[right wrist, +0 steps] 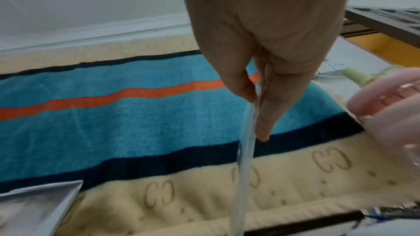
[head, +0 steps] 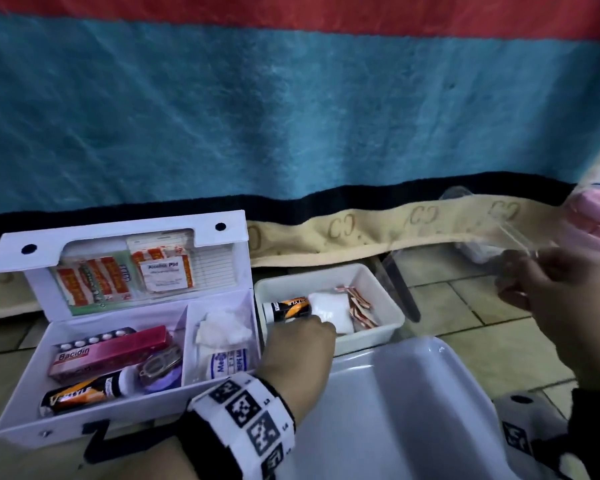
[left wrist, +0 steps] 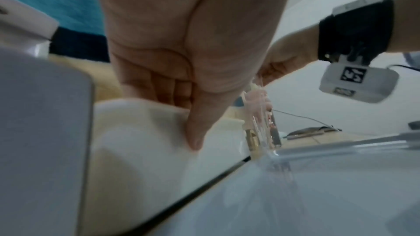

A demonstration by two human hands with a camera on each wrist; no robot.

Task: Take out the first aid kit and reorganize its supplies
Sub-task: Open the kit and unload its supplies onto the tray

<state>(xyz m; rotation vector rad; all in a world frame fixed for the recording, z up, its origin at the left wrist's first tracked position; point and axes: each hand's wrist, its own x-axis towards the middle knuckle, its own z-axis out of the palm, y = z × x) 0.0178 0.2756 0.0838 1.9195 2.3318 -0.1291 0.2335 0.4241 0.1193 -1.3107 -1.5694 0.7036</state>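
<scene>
Your right hand (right wrist: 268, 46) pinches a clear plastic edge (right wrist: 244, 164) between thumb and fingers — below it, the teal striped blanket (right wrist: 118, 123); pink blurred object (right wrist: 390, 110) at right.

A home, most likely a bedroom: a striped blanket (head: 291, 116) in blue, red and black hangs over a bed edge, above a beige patterned mattress (head: 413, 223). The tiled floor (head: 482, 306) beside it carries an open first aid kit (head: 25, 393) and plastic trays (head: 392, 306).
</scene>
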